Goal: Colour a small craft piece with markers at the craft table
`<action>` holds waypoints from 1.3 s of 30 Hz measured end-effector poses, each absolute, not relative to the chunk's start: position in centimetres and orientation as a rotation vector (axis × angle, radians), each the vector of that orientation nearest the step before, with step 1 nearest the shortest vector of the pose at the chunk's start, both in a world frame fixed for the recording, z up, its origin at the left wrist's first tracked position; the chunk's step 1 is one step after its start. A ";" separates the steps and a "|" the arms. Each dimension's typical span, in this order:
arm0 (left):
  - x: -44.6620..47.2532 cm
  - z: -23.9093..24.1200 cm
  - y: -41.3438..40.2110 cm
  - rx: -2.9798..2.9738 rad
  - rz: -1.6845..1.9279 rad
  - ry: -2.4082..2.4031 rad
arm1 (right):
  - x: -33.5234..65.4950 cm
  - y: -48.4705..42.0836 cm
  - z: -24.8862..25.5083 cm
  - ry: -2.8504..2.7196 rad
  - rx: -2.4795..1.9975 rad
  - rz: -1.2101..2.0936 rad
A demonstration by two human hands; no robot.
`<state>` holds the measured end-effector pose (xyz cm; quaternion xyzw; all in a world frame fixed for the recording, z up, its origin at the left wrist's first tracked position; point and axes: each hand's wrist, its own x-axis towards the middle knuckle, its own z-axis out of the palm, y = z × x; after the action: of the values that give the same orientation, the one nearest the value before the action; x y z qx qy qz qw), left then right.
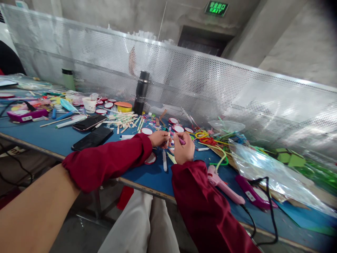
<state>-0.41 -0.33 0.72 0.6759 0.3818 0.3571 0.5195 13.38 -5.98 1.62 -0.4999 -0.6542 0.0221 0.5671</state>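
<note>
My left hand (pixel 159 138) is closed on a short pale stick (pixel 169 135), held upright, with purple colour on its upper part. My right hand (pixel 184 149) grips a purple marker (pixel 182 141), its front end close to the stick. Whether the tip touches the stick is too small to tell. Just below the hands a white marker (pixel 165 161) lies on the blue tabletop (pixel 147 177). A round white disc with a red rim (pixel 151 159) is partly covered by my left sleeve.
To the right lie a pink glue gun (pixel 225 186), a purple device (pixel 254 193) with a black cable, and clear plastic bags (pixel 273 172). On the left are two phones (pixel 92 138), craft sticks (pixel 126 121) and a paper cup (pixel 90 104). A black bottle (pixel 141 92) stands by the perforated metal screen (pixel 189 80).
</note>
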 end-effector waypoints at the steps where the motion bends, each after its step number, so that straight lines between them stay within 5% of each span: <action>1: -0.4 0.8 -0.4 1.620 0.856 0.918 | 13.4 -6.0 1.6 -1.533 -1.175 0.045; 39: -0.4 0.7 -0.4 1.618 0.868 0.902 | 13.3 -6.1 1.7 -1.546 -1.167 0.051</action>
<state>-0.44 -0.38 0.73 0.6750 0.3764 0.3623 0.5211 13.34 -6.06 1.75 -0.4964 -0.6577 0.0217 0.5662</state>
